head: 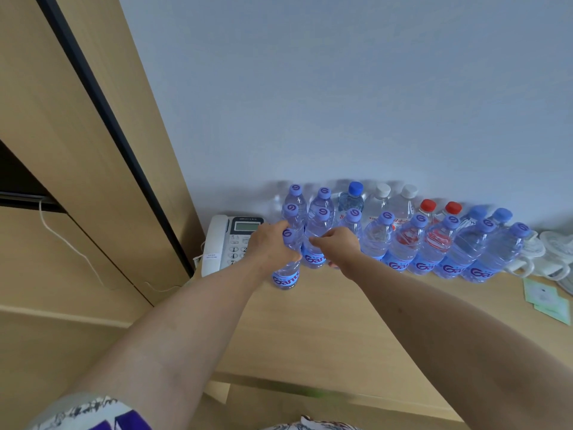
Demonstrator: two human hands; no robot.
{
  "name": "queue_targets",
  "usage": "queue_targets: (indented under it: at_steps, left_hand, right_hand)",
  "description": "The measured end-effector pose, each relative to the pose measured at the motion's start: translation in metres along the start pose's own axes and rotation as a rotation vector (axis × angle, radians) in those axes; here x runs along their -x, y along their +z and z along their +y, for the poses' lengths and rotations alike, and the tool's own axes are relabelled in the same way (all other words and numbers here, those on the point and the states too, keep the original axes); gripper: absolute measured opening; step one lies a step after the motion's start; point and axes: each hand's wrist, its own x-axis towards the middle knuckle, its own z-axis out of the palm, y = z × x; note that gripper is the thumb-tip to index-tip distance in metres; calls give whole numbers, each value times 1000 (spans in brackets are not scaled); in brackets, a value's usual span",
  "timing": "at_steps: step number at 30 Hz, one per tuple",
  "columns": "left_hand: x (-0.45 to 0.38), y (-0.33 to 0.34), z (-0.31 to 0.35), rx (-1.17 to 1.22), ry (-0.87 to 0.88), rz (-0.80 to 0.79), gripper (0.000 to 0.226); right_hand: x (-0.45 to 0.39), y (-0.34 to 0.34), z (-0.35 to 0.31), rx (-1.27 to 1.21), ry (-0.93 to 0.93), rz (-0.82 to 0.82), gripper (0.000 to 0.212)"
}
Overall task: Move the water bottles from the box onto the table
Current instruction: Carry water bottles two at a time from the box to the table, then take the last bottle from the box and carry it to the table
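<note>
Both arms reach forward over a light wooden table (310, 330) toward a crowd of water bottles standing upright against the far wall.

The left hand (273, 246) grips a bottle (288, 262) at the near left edge of the group, fingers curled round its upper body below the purple cap; its blue label shows beneath the hand and its base appears to rest on the table, though the wrist partly hides this.

The right hand (338, 246) holds the neighbouring bottle (314, 246) just to the right, fingers curled round its middle, with the thumb side toward the left hand. The two held bottles stand touching or nearly so.

A near row of purple-capped bottles (449, 252) runs to the right. Behind it stand a blue-capped bottle (352, 197), two white-capped bottles (393, 200) and two red-capped bottles (440, 209).

A white desk telephone (223, 243) lies just left of the left hand. White cups (548, 256) sit at the far right, with pale green packets (545, 302) near them.
</note>
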Motion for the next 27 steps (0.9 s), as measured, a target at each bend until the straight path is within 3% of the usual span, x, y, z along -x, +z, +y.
queue_targets:
  at_steps: [10, 12, 17, 20, 24, 27]
  left_hand:
    - [-5, -13, 6, -113, 19, -138, 78]
    - [-6, -20, 14, -148, 67, -122, 83]
    - [-6, -28, 45, -216, 242, 3, 72]
    - [-5, -17, 74, -257, 313, -8, 68]
    - [5, 12, 123, -276, 466, -46, 62]
    - [24, 36, 165, -272, 550, -105, 66]
  right_hand:
    - [12, -2, -2, -8, 27, 24, 24]
    - [15, -4, 0, -1, 35, 36, 33]
    - [36, -28, -4, 148, -58, 97, 28]
    - [57, -56, 10, 281, -57, 194, 47]
    - [88, -101, 46, 448, -28, 312, 37]
    - [119, -134, 75, 533, 50, 374, 46]
